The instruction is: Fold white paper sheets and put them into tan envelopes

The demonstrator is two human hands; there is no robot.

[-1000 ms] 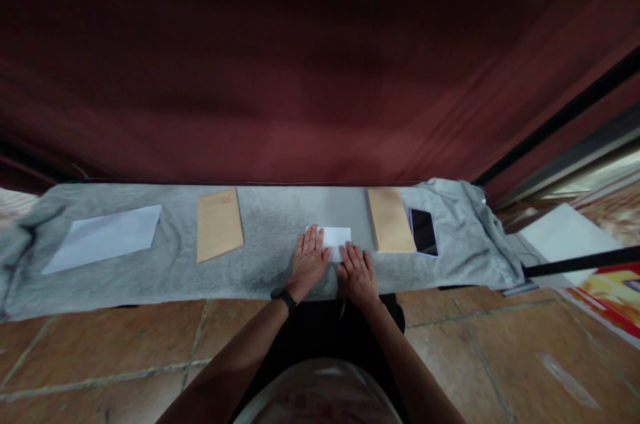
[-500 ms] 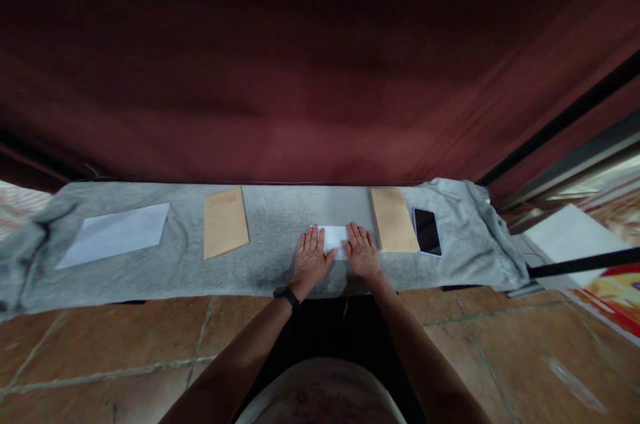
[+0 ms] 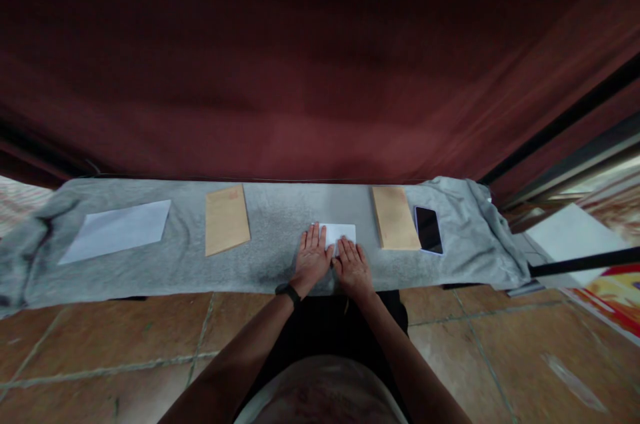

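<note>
A small white folded paper point(image 3: 342, 231) lies on the grey cloth in front of me, partly covered by both hands. My left hand point(image 3: 313, 257) rests flat over its left end, fingers stretched out and pointing away from me. Lying on its lower right part is my right hand point(image 3: 353, 267), fingers extended, its thumb close to the left thumb. Neither hand grips anything. To the right of the hands sits a thick stack of tan envelopes point(image 3: 397, 219). A single tan envelope point(image 3: 227, 221) lies to the left.
A grey cloth point(image 3: 280, 211) covers the long narrow table. At the far left lies a larger white sheet point(image 3: 117, 231). A phone point(image 3: 429, 231) lies beside the envelope stack. Behind the table hangs a dark red curtain point(image 3: 320, 137). A white box point(image 3: 575, 237) stands at the right.
My right hand has slid left and toward me, from the paper's right edge onto its lower part, uncovering the upper right corner. The left hand stays in place.
</note>
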